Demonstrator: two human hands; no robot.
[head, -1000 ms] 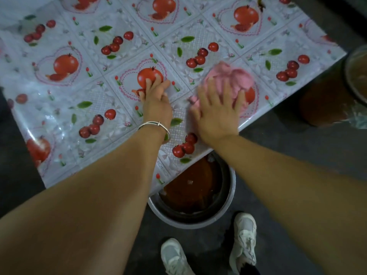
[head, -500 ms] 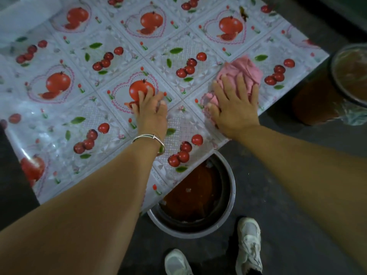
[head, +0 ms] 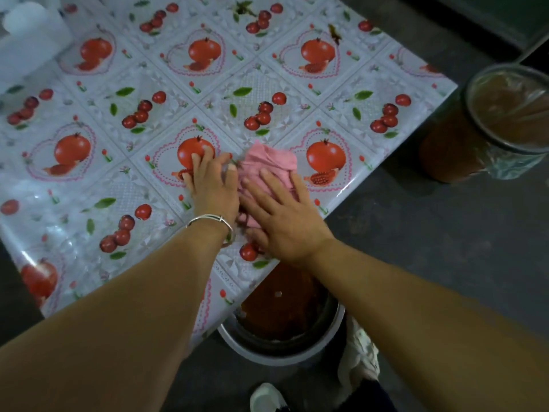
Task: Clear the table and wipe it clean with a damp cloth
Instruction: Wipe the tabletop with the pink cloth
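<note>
A pink cloth (head: 267,162) lies crumpled on the table (head: 124,185), which has a glossy cover printed with pomegranates and cherries. My right hand (head: 279,215) lies flat on the cloth with straight fingers and presses it down near the table's near edge. My left hand (head: 212,179), with a silver bangle on the wrist, rests flat on the cover just left of the cloth, its fingers touching the cloth's edge. Two small dark stains (head: 334,32) show on the cover at the far side.
A metal basin (head: 297,349) with reddish-brown contents stands on the floor below the table's near corner. A round bin (head: 505,120) lined with clear plastic stands at the right. A white object (head: 26,31) sits at the far left corner. My shoes (head: 267,396) are on the dark floor.
My right hand has slid the cloth leftward and toward me, up against my left hand. My left hand has stayed pressed on the cover.
</note>
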